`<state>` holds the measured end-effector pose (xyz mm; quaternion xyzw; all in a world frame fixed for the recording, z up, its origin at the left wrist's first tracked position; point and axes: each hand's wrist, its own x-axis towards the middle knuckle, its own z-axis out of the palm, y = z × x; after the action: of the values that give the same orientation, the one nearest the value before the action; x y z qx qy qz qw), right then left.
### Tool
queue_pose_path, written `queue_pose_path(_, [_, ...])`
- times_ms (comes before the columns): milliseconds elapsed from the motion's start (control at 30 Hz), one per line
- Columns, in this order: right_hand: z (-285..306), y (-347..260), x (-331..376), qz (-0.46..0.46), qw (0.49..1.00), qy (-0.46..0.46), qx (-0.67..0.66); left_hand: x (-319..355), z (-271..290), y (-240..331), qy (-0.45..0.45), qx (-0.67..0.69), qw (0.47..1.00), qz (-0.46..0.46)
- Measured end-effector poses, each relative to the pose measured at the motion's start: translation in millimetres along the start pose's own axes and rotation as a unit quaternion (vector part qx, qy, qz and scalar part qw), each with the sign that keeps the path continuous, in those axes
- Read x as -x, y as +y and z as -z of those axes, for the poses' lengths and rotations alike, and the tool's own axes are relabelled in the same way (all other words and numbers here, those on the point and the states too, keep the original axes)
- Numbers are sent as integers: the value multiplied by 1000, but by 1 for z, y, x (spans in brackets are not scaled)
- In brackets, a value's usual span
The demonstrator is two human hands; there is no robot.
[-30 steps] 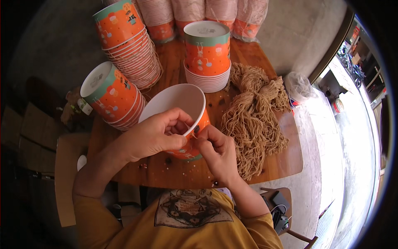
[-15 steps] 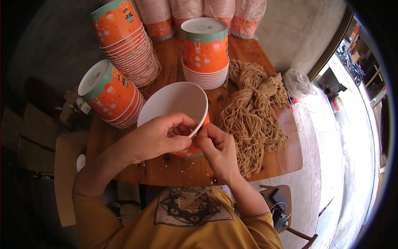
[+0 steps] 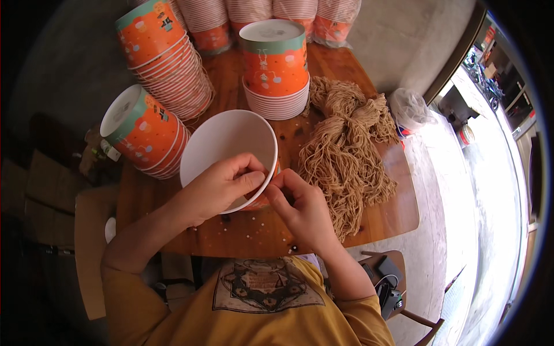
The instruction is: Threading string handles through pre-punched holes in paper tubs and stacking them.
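In front of me an orange paper bucket [image 3: 222, 138] with a white inside stands tilted on the table, its mouth turned up toward me. My left hand [image 3: 216, 187] reaches over the near rim. Its thumb and fingers pinch together inside, by the right wall, and whatever lies between them is hidden. Just outside that same wall, my right hand [image 3: 303, 210] has thumb and forefinger pressed together close to the rim. Too small to make out is what it pinches. Right of the bucket lies a bundle of tan twine [image 3: 340, 155].
Upside-down bucket stacks stand around: one behind [image 3: 276, 75], a short leaning one [image 3: 147, 135] and a tall one [image 3: 167, 63] at left. Plastic-wrapped stacks [image 3: 248, 17] line the back. Small pale bits [image 3: 249, 235] dot the wooden table [image 3: 398, 213]. A chair [image 3: 395, 259] holds dark devices.
The bucket has tipped a little more toward me. My left fingers have gone from the rim deeper inside, while the right hand stays at the outer wall. The whole view has shifted slightly.
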<state>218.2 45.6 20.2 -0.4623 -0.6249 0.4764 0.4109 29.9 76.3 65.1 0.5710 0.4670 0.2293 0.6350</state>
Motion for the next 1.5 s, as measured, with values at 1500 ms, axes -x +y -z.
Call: queue_pose_path(1500, [-24,31,9,187,958,213,32,14,-15,-5,41,-259,955,-140])
